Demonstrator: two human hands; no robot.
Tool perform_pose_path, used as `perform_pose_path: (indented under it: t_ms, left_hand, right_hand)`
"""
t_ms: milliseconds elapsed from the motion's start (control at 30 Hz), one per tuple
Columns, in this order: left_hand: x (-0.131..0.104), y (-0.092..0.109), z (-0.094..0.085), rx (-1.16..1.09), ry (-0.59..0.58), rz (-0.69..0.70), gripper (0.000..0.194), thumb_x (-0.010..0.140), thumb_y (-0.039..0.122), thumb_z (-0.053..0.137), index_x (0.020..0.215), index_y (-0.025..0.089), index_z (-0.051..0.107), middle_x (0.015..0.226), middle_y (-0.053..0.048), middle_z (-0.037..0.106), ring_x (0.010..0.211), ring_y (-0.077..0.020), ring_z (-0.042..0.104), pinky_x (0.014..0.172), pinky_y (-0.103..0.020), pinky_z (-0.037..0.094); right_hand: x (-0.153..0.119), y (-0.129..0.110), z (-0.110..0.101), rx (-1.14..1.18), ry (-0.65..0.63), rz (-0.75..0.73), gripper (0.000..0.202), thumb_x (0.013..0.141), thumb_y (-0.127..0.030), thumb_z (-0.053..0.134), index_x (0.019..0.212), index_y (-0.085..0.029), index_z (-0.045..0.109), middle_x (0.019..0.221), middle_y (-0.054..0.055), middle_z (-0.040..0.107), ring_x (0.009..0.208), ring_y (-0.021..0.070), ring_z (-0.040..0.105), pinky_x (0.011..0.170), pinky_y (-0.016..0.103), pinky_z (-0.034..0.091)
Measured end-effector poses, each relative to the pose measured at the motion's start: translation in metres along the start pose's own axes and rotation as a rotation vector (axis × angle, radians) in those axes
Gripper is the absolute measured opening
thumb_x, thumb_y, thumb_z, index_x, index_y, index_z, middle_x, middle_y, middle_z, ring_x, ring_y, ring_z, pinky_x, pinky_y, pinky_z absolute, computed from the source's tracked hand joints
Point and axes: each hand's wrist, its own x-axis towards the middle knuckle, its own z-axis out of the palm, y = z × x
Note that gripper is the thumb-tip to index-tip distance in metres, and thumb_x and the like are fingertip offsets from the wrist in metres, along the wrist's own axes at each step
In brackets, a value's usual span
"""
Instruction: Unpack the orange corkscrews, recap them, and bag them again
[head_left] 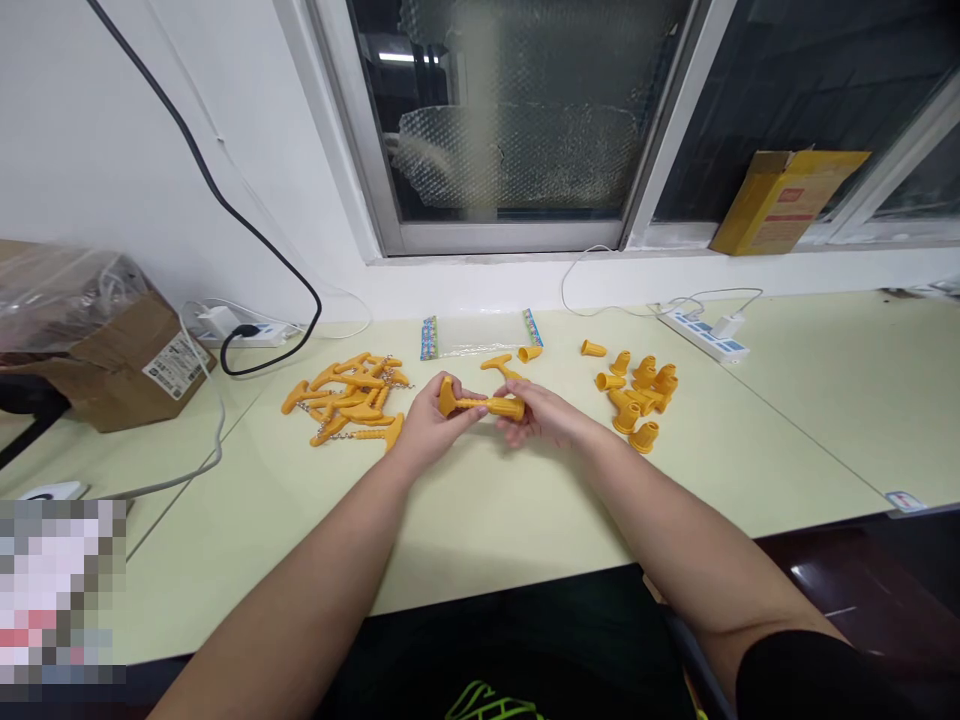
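Observation:
My left hand [433,425] grips a yellow T-shaped handle [448,397] with a ridged shaft pointing right. Around the right end of that shaft sits a hollow yellow cap [506,408], with my right hand [541,410] closed on it. Just beyond my hands, another yellow T-handle [496,363] lies on the table, and a loose yellow cap [529,353] is beside it. Left of my hands is a heap of T-handles [352,382] with small metal chains. Several yellow caps [643,372] are grouped to the right, some upright and some on their sides.
A clear plastic bag [481,334] lies near the wall. Power strips [703,336] and cables rest at the back right and back left. An open cardboard box [120,340] stands at left. A yellow carton [780,205] leans on the window sill.

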Motion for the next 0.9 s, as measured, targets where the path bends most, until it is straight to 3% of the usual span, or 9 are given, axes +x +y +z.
perform_pose_path:
  t_ms: [67, 133, 233, 333, 433, 533, 633, 733, 900]
  left_hand:
    - [0.003, -0.002, -0.002, -0.029, 0.078, -0.018, 0.051, 0.072, 0.034, 0.091, 0.088, 0.023, 0.045, 0.094, -0.006, 0.076, 0.091, -0.0201, 0.075, 0.090, -0.036, 0.057]
    - [0.005, -0.002, -0.004, -0.102, 0.110, -0.060, 0.052, 0.073, 0.035, 0.091, 0.089, 0.023, 0.043, 0.090, -0.003, 0.075, 0.084, -0.0175, 0.074, 0.091, -0.037, 0.058]
    - [0.004, 0.001, -0.004, -0.145, 0.102, -0.071, 0.055, 0.070, 0.035, 0.093, 0.088, 0.023, 0.042, 0.092, -0.004, 0.074, 0.084, -0.0167, 0.073, 0.091, -0.038, 0.058]
    - [-0.001, 0.010, -0.004, -0.026, 0.113, 0.026, 0.055, 0.066, 0.030, 0.095, 0.084, 0.023, 0.044, 0.102, -0.007, 0.075, 0.100, -0.0208, 0.073, 0.096, -0.039, 0.056]
    - [-0.008, 0.015, -0.002, 0.120, 0.049, 0.123, 0.049, 0.068, 0.029, 0.094, 0.078, 0.023, 0.047, 0.104, -0.008, 0.077, 0.107, -0.0242, 0.071, 0.104, -0.043, 0.052]
    - [-0.011, 0.014, 0.001, 0.200, 0.029, 0.144, 0.044, 0.071, 0.032, 0.093, 0.075, 0.023, 0.050, 0.101, -0.009, 0.078, 0.102, -0.0255, 0.072, 0.102, -0.043, 0.052]
    - [-0.007, 0.010, 0.002, 0.166, 0.065, 0.069, 0.046, 0.069, 0.035, 0.094, 0.077, 0.023, 0.050, 0.092, -0.007, 0.076, 0.103, -0.0274, 0.074, 0.092, -0.038, 0.055]
    - [-0.002, 0.009, 0.000, 0.112, 0.118, 0.007, 0.050, 0.070, 0.037, 0.093, 0.079, 0.023, 0.046, 0.079, -0.002, 0.070, 0.087, -0.0240, 0.076, 0.077, -0.032, 0.057]
    - [0.004, 0.006, -0.003, 0.085, 0.198, -0.035, 0.048, 0.077, 0.044, 0.086, 0.084, 0.023, 0.044, 0.069, 0.006, 0.057, 0.058, -0.0149, 0.069, 0.058, -0.026, 0.052]
  right_hand:
    - [-0.003, -0.001, -0.002, -0.078, 0.033, -0.252, 0.040, 0.083, -0.047, 0.081, 0.110, -0.027, 0.059, 0.108, 0.003, 0.070, 0.090, 0.0173, 0.070, 0.078, 0.032, 0.062]
    - [-0.002, 0.000, -0.004, -0.165, 0.076, -0.400, 0.045, 0.076, -0.040, 0.087, 0.108, -0.027, 0.060, 0.110, 0.002, 0.067, 0.096, 0.0165, 0.068, 0.085, 0.032, 0.060]
    - [0.001, 0.002, -0.002, -0.150, 0.081, -0.335, 0.043, 0.077, -0.044, 0.086, 0.104, -0.024, 0.060, 0.085, -0.001, 0.065, 0.075, 0.0158, 0.066, 0.073, 0.033, 0.060]
    - [0.003, 0.000, 0.004, -0.022, 0.051, -0.190, 0.040, 0.080, -0.051, 0.082, 0.097, -0.021, 0.062, 0.076, -0.001, 0.066, 0.060, 0.0136, 0.062, 0.060, 0.030, 0.058]
    - [0.003, -0.001, 0.008, 0.041, 0.067, 0.043, 0.038, 0.091, -0.058, 0.066, 0.085, -0.020, 0.063, 0.062, -0.001, 0.061, 0.044, 0.0100, 0.049, 0.042, 0.024, 0.047]
    - [0.003, 0.000, 0.005, -0.064, 0.049, 0.204, 0.053, 0.097, -0.068, 0.049, 0.076, -0.021, 0.063, 0.050, -0.001, 0.052, 0.037, 0.0111, 0.041, 0.034, 0.025, 0.039]
    - [0.003, 0.003, -0.001, -0.192, 0.076, -0.022, 0.048, 0.095, -0.067, 0.057, 0.085, -0.021, 0.067, 0.071, 0.004, 0.066, 0.054, 0.0150, 0.060, 0.048, 0.028, 0.053]
    - [0.002, 0.006, -0.004, -0.258, 0.083, -0.332, 0.037, 0.085, -0.052, 0.078, 0.106, -0.024, 0.066, 0.103, 0.003, 0.070, 0.078, 0.0150, 0.068, 0.069, 0.028, 0.059]
    - [0.004, 0.008, 0.002, -0.209, 0.008, -0.235, 0.037, 0.094, -0.058, 0.061, 0.109, -0.026, 0.054, 0.080, -0.002, 0.065, 0.057, 0.0146, 0.062, 0.058, 0.030, 0.055]
